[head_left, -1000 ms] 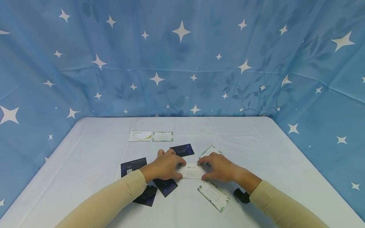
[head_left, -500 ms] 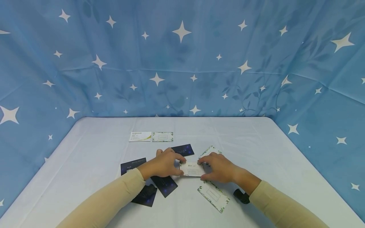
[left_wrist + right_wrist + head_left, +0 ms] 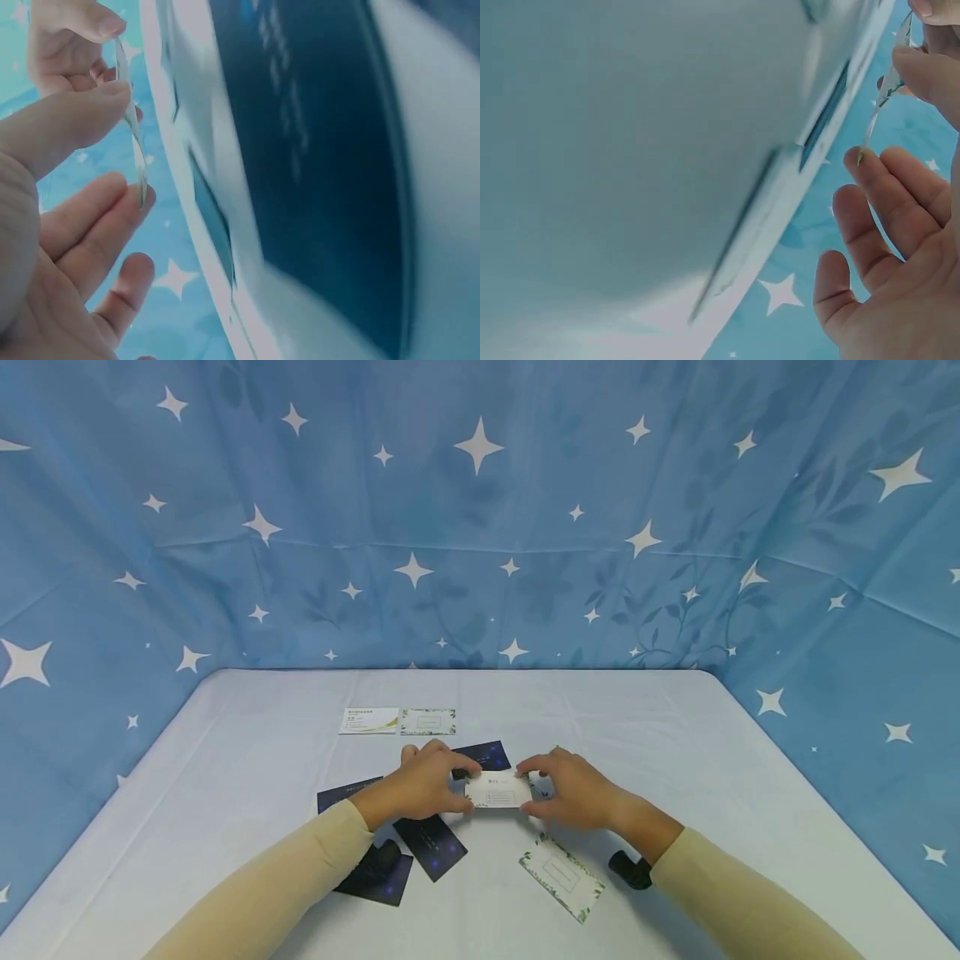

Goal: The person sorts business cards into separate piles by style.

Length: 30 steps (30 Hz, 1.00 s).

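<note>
Both hands hold one white business card [image 3: 498, 790] with small printed text and a leafy edge, raised off the table. My left hand [image 3: 427, 783] pinches its left end between thumb and fingers. At the right end, my right hand [image 3: 573, 790] pinches it the same way. Seen edge-on in the left wrist view, the card [image 3: 138, 142] looks slightly bent. Under and near the left hand lie dark blue cards, one [image 3: 431, 845] angled in front and another [image 3: 486, 755] behind. A leaf-bordered card [image 3: 561, 877] lies slanted in front of the right hand.
Farther back, a white card with a yellow-green curve [image 3: 369, 721] and a leaf-bordered card [image 3: 428, 722] lie side by side on the white table [image 3: 637, 710]. More dark cards [image 3: 378, 881] lie under the left forearm. A starry blue curtain [image 3: 480, 527] hangs behind.
Both hands have lifted the white card off the table and moved it slightly up and away from the body. The other cards stay where they were.
</note>
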Motion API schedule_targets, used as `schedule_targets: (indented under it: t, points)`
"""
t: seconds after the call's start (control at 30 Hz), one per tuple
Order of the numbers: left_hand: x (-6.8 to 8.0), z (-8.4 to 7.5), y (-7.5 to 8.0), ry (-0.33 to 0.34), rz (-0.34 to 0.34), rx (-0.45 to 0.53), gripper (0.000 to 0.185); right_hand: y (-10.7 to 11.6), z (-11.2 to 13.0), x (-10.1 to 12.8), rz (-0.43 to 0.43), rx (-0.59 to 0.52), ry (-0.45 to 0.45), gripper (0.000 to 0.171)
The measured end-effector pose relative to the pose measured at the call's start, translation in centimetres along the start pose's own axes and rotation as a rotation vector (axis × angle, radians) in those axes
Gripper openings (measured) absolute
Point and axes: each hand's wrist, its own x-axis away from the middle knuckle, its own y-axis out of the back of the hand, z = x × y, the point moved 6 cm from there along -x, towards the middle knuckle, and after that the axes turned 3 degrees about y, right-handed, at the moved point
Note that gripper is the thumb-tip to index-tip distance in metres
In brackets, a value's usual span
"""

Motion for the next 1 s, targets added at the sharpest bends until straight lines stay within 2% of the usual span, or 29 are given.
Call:
schedule_targets:
  t: [0.23, 0.37, 0.53, 0.67, 0.87, 1.0]
  points:
    - [-0.2, 2.7, 2.9, 0.029, -0.058, 0.001, 0.050, 1.0, 1.4, -3.6, -0.037, -0.037, 0.030, 0.056]
    - [-0.7, 4.6, 4.5, 0.063, -0.072, -0.028, 0.053, 1.0, 2.2, -6.2, -0.047, -0.018, 0.043, 0.058]
    - [-1.7, 6.5, 5.8, 0.107, -0.071, -0.057, 0.053, 1.0, 2.6, -9.4, -0.038, -0.033, 0.017, 0.058]
    - [-2.8, 8.0, 6.3, 0.146, -0.054, -0.086, 0.052, 0.6, 2.4, -11.6, -0.012, -0.025, -0.007, 0.058]
    - [-4.3, 9.8, 6.5, 0.181, -0.042, -0.144, 0.052, -0.5, 2.3, -14.3, 0.007, 0.099, -0.015, 0.058]
    - [-4.6, 10.8, 6.2, 0.217, -0.012, -0.171, 0.053, -1.4, 2.2, -15.5, 0.059, 0.127, -0.039, 0.057]
